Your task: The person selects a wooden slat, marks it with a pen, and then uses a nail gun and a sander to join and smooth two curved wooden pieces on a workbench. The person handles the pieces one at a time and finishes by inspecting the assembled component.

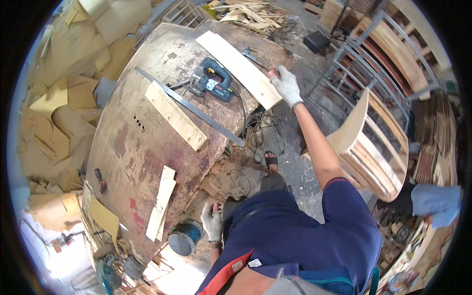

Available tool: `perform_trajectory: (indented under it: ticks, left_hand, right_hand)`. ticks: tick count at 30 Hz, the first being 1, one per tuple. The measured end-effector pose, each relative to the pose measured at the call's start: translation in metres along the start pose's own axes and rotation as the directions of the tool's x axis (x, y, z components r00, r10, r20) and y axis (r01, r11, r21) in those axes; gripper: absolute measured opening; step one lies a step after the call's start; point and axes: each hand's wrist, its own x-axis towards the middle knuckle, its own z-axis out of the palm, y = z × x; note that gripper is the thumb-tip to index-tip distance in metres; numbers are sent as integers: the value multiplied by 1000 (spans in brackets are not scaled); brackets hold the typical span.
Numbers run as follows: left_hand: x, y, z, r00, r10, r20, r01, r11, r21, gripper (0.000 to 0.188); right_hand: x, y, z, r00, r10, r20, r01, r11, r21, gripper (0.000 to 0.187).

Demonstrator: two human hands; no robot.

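Observation:
My right hand, in a white knit glove with bare fingertips, reaches past the near right end of a long pale board. Its fingers are closed at the end of a thin tool with a blue-grey end, whose kind is unclear. My left hand, gloved the same way, hangs low beside the worktable's edge. Its fingers are curled, and nothing shows in them. A jigsaw lies beside the long board. Left of it, a metal ruler lies along a shorter wood strip.
Two crossed wood offcuts and a screwdriver lie on the worn worktable. A dark bucket stands by its near edge. Cables hang at the right edge. A curved wooden frame and a metal rack stand on the right.

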Motion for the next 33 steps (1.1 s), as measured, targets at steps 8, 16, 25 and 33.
perform_trajectory:
  ticks: [8, 16, 25, 33]
  left_hand:
    - [-42, 60, 65, 948, -302, -101, 312, 945, 96, 26]
    - [-57, 69, 88, 885, -424, -194, 403, 905, -138, 36]
    - [-101, 37, 74, 856, -440, -270, 367, 887, -281, 38]
    - [-119, -12, 41, 952, -305, -29, 272, 884, -379, 49]
  right_hand:
    - [151, 128, 130, 926, -59, 373, 247, 840, -482, 56]
    - [196, 163, 128, 782, -194, 592, 497, 766, -407, 52]
    - [62, 85, -30, 986, -162, -39, 139, 931, -338, 31]
    - [-258, -45, -48, 772, -139, 620, 123, 990, 68, 6]
